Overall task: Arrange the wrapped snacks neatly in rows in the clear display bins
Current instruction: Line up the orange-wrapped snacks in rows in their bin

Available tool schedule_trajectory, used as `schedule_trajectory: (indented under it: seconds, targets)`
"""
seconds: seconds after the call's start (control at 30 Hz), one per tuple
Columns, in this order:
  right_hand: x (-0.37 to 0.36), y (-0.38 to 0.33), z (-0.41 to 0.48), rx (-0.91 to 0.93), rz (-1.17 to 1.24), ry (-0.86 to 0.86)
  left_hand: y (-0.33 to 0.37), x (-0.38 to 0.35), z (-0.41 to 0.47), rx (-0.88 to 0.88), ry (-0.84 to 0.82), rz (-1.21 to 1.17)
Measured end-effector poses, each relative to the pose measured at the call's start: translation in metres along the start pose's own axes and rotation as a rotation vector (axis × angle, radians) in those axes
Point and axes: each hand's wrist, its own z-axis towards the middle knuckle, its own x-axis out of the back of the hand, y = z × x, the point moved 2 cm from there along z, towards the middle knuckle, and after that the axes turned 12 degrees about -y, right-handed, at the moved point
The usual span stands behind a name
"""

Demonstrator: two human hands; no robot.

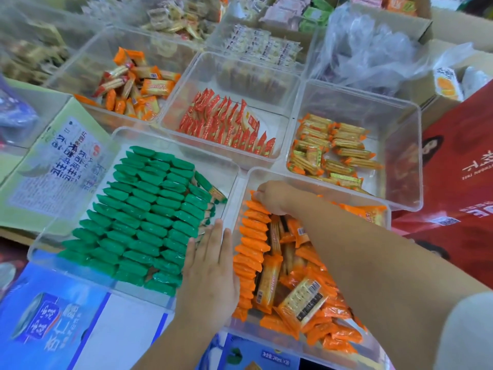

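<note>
Left hand (210, 273) lying flat, fingers straight, gripping nothing, touching near part of orange snack row (253, 236) at left wall of clear bin (306, 180). Right hand (269, 196) reaching to row's far end, fingers curling onto packets there. Loose orange packets (306, 297) lying under right forearm.

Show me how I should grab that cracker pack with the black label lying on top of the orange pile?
Come straight down from above: the cracker pack lies flat, face up, on the loose orange packs with nothing covering it. Pinch across its two long edges near the middle, probably not by the crimped ends, which look thin and likely to slip.
</note>
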Motion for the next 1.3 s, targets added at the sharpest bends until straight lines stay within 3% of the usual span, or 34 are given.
schedule_trajectory:
  seconds: [0.17,0.23,0.37,0.57,0.67,0.73,0.87,1.1,1.2,1.3]
  targets:
    - [-0.007,-0.005,0.004,-0.106,0.190,0.028,0.000,-0.003,0.001,0.010,0.004,0.016]
    - [-0.010,-0.013,0.001,-0.095,0.379,0.088,0.001,-0.002,0.000,0.013,0.007,0.002]
    - [-0.035,-0.020,-0.018,-0.022,0.748,0.327,0.001,0.000,0.000,0.021,0.011,-0.020]
    - [-0.091,-0.016,-0.083,0.098,1.067,0.667,0.002,0.009,-0.005,0.049,0.008,-0.122]
    - [-0.111,-0.023,-0.095,0.077,1.518,0.531,0.000,0.013,-0.021,0.060,0.102,-0.148]
    - [-0.114,-0.030,-0.097,0.029,1.644,0.384,-0.002,0.010,-0.038,0.087,0.145,-0.136]
    - [-0.101,-0.040,-0.092,0.001,1.697,0.231,-0.004,-0.007,-0.066,0.119,0.080,-0.057]
    - [-0.085,-0.053,-0.083,0.040,1.741,0.143,-0.004,-0.021,-0.071,0.140,0.062,-0.099]
    - [-0.080,-0.035,-0.084,-0.003,1.512,0.138,-0.007,-0.023,-0.072,0.129,0.085,-0.118]
    - [-0.062,-0.011,-0.084,-0.025,0.960,0.427,-0.010,-0.024,-0.073,0.109,0.100,-0.119]
